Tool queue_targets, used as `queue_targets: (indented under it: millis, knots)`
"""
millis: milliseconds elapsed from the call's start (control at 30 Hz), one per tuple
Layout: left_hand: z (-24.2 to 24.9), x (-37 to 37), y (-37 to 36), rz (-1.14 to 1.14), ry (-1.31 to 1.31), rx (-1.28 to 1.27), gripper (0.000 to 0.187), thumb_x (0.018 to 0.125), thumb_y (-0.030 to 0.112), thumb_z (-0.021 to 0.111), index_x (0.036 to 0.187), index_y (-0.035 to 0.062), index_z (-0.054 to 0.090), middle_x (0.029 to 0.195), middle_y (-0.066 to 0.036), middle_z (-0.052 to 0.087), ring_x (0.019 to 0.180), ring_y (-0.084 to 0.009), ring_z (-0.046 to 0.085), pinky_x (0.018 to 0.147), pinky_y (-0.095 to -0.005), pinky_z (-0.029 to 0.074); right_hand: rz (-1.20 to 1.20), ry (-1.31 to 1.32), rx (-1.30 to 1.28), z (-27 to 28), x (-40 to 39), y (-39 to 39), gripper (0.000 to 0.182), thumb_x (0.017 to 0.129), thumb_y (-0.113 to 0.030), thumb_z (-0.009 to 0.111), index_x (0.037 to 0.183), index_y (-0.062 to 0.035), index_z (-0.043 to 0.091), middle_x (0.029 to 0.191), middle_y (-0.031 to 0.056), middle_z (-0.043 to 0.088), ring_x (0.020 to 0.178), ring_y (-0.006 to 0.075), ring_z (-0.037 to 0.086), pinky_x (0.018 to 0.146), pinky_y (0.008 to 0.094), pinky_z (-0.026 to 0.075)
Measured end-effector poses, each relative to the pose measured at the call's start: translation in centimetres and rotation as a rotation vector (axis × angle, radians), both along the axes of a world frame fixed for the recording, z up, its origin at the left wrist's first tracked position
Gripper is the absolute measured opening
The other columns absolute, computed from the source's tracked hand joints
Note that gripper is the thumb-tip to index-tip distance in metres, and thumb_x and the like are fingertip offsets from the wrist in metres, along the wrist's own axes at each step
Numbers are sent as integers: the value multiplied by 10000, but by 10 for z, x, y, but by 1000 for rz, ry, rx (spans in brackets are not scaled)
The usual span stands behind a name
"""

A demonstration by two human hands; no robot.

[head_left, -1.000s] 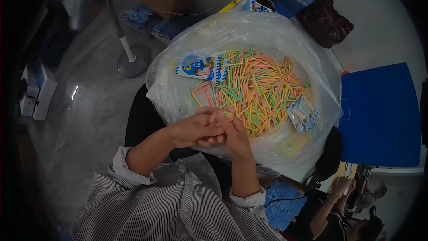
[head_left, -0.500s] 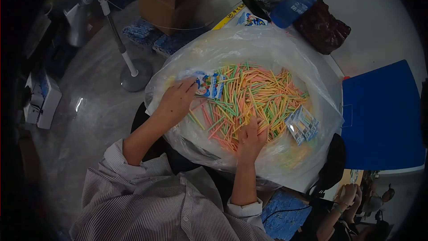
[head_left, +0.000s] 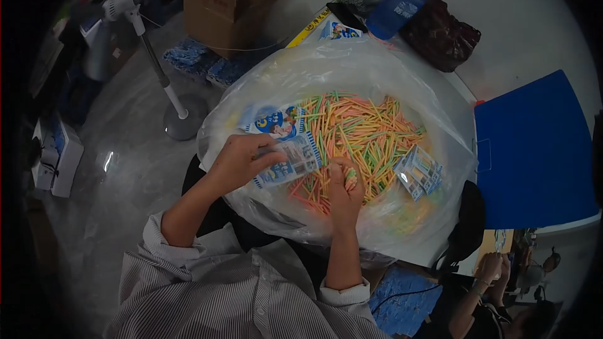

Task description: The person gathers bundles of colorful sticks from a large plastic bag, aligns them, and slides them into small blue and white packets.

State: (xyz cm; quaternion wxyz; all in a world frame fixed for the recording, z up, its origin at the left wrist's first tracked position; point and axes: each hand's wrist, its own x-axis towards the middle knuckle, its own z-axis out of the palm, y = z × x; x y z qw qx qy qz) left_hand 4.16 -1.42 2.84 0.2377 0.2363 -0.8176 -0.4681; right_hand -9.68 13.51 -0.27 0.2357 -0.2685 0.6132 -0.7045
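Observation:
A large clear plastic bag [head_left: 251, 94] lies spread open, holding a heap of thin pink, yellow and green sticks [head_left: 370, 129]. My left hand [head_left: 239, 162] pinches a blue-and-white printed packet [head_left: 294, 158] with a see-through panel over the bag's left side. Close to that packet's right edge, my right hand [head_left: 343, 196] is closed around a small bunch of sticks [head_left: 350, 179]. More printed packets [head_left: 279, 120] lie just beyond my left hand. Several clear-fronted packets [head_left: 419, 172] rest on the right of the heap.
A blue bottle [head_left: 400, 6] and a dark red bag [head_left: 443, 34] stand at the back. To the right is a blue panel [head_left: 534, 150]. A cardboard box [head_left: 226, 6] and a fan stand [head_left: 157, 63] are at left. Another person's hands [head_left: 493, 270] show at lower right.
My left hand has picked up a packet and brought it nearer my right hand. My right hand has lifted a bunch of sticks from the heap and moved slightly left.

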Motion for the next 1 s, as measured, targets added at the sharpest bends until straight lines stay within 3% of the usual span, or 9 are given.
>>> queue_targets:
  millis: [200,267,400,467,567,667,767,833,1000]
  knots:
    - [-4,-3,7,-178,80,72,184,721,139,641,783,-21,573,682,-95,575,595,-197,549,553,-279,429,154,-230,208,27,7,5,105,766,-64,593,857,-12,577,718,-14,530,602,35,455,524,180,371]
    - [-8,-6,12,78,189,-259,189,718,131,643,818,-7,561,764,-100,550,658,-166,534,595,-274,424,75,-178,133,30,12,5,67,754,-46,607,802,-13,573,669,-26,506,559,32,424,485,181,339]
    - [2,-3,36,266,273,-452,278,709,99,635,937,11,504,834,-100,513,734,-160,519,643,-289,420,-42,49,187,33,14,9,135,681,12,655,679,-33,528,599,-36,473,538,41,428,466,201,347]
    - [8,-2,59,84,335,-34,376,706,61,604,1031,14,422,852,-91,502,751,-185,514,675,-302,415,-34,267,216,30,24,12,170,654,17,667,661,-34,505,591,-19,478,546,52,451,474,209,360]
    - [-11,-9,74,181,361,123,422,711,49,587,1073,19,372,843,-87,502,763,-194,524,669,-305,425,-11,874,107,26,32,1,217,590,25,687,670,-25,492,609,37,507,568,91,512,502,234,398]
    - [-21,-12,68,274,461,290,341,714,19,567,1025,19,428,852,-96,502,763,-186,529,662,-290,437,25,935,35,24,42,-2,193,629,24,668,729,-17,508,659,61,529,569,111,529,505,253,412]
    - [-20,-10,60,218,446,119,275,703,-9,561,964,28,484,871,-109,508,746,-198,552,638,-294,457,53,741,37,15,40,-8,172,680,27,638,796,-21,521,702,55,553,592,97,535,525,239,432]
    - [-11,-7,57,214,444,33,254,696,-16,561,937,31,500,877,-113,511,729,-211,561,626,-298,464,138,180,51,4,41,-6,154,691,-32,642,810,-37,544,695,49,556,641,138,567,505,247,432]
    - [-7,-3,56,195,405,-176,283,668,-25,573,936,42,509,883,-126,516,700,-243,576,595,-304,478,35,153,79,7,41,-7,135,715,-4,591,840,-19,543,701,57,563,599,109,569,499,230,442]
